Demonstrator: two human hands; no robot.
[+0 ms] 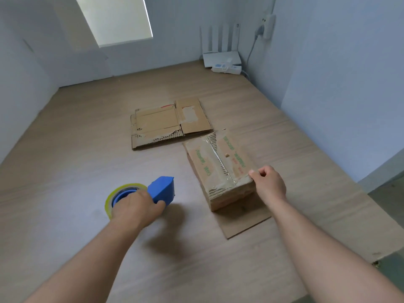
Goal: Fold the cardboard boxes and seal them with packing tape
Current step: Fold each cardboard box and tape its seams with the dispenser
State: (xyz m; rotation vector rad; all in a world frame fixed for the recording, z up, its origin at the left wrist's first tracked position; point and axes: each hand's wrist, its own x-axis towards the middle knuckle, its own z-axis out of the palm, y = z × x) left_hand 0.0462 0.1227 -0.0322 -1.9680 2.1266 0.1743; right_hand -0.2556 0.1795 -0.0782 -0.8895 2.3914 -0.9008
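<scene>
A folded cardboard box (220,169) with green print stands on the wooden table (87,149), a strip of clear tape running along its top seam. My right hand (270,185) grips the box's near right top corner, thumb on top. My left hand (136,206) holds a blue tape dispenser (161,189) with a yellowish roll of clear tape, left of the box and just above the table. A flattened cardboard box (168,123) lies farther back in the middle. One flap of the folded box lies flat on the table in front of it.
A white router (220,57) with upright antennas and a white power strip (227,68) sit in the far right corner, cables running up the wall. White walls close in the table on the left, back and right. The table's edge drops off at lower right.
</scene>
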